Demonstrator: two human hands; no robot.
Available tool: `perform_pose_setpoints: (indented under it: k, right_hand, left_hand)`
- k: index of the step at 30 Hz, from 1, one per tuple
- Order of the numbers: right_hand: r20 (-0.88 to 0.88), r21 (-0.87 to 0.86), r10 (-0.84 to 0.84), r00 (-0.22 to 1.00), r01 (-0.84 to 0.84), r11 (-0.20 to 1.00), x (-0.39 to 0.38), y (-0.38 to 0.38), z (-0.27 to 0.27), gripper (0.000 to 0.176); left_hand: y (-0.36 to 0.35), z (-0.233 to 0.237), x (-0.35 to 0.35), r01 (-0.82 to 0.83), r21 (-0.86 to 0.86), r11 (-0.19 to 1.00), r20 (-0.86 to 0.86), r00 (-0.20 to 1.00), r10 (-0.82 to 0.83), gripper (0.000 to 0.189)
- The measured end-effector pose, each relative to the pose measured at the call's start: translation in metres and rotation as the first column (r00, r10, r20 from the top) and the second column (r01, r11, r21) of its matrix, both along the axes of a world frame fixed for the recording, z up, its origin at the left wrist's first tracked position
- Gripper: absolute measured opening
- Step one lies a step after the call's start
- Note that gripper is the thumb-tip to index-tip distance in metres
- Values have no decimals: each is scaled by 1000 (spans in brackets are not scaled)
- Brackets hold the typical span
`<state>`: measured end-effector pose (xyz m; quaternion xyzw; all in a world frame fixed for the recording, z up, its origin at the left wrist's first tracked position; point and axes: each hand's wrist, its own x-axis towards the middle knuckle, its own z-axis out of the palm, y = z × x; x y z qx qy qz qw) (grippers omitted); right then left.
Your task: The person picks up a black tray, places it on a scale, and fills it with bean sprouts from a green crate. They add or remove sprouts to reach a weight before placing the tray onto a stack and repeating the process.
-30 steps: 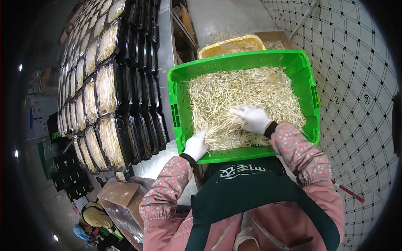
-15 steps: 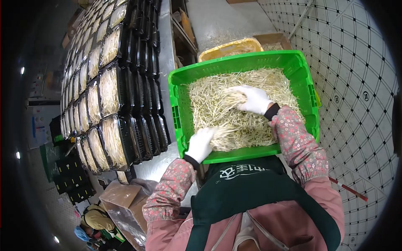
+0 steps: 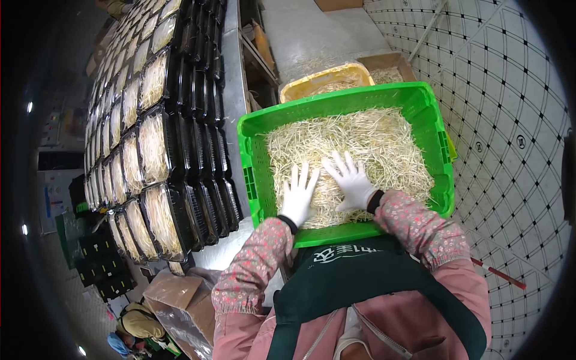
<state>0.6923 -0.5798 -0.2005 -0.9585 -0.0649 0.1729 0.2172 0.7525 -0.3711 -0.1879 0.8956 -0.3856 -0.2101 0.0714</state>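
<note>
A green plastic crate (image 3: 336,96) in front of me holds a thick layer of pale bean sprouts (image 3: 342,135). My left hand (image 3: 299,195), in a white glove, lies palm down on the sprouts near the crate's front left, fingers spread. To its right, my right hand (image 3: 353,183), also white-gloved, rests flat on the sprouts with its fingers apart. Neither hand grips anything.
Stacked black trays of sprouts (image 3: 153,147) stand at the left on a metal table (image 3: 235,78). Beyond the crate are a yellow basket (image 3: 327,81) and a cardboard box (image 3: 393,60). A plastic-lined box (image 3: 180,294) and a person (image 3: 141,324) are at lower left.
Both hands have let go of their bunches of sprouts and opened flat. My right hand has moved down towards me. The sprouts look more level, and the crate appears slightly lower in view.
</note>
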Motion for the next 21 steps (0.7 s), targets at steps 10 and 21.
perform_pose_setpoints:
  k: [10, 21]
  right_hand:
    - [-218, 97, -84, 972, 107, 989, 71, -32, -52, 106]
    - [-118, 376, -207, 971, 237, 896, 79, -118, -22, 31]
  left_hand:
    - [-44, -42, 84, -73, 35, 997, -163, 984, 78, 106]
    - [6, -10, 48, -123, -131, 984, -20, 992, 122, 60]
